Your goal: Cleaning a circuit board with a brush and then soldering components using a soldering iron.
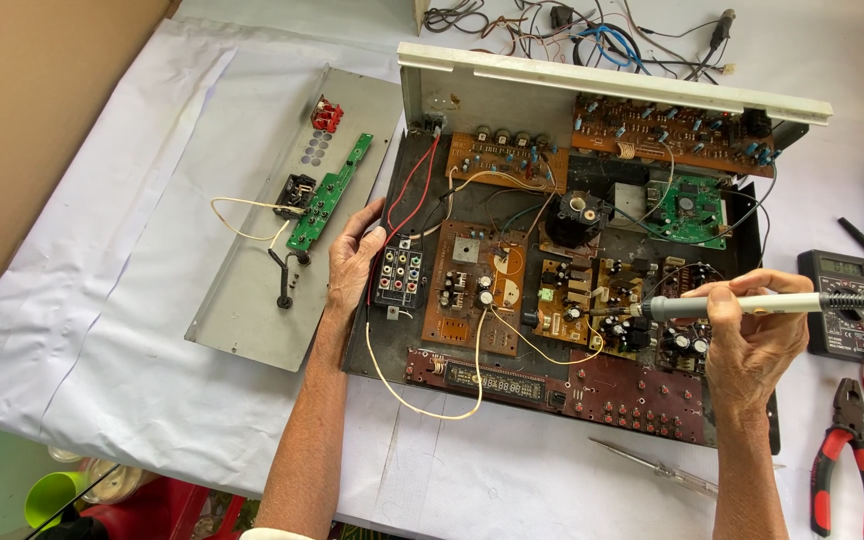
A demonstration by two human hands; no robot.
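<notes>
An opened electronic device chassis (377,345) lies on white paper, filled with several brown circuit boards (477,290) and wires. My left hand (354,262) rests flat on the chassis's left edge, next to a block of coloured sockets (398,272), holding nothing. My right hand (752,330) grips a grey-handled soldering iron (742,304) like a pen. Its tip touches a small board with capacitors (617,325) near the middle right of the chassis.
A detached metal panel (252,300) with a green board (329,195) lies left of the chassis. A multimeter (840,300) with red and black probes, red-handled pliers (845,455) and a clear-handled screwdriver (657,468) lie at the right. Tangled wires (572,35) sit behind.
</notes>
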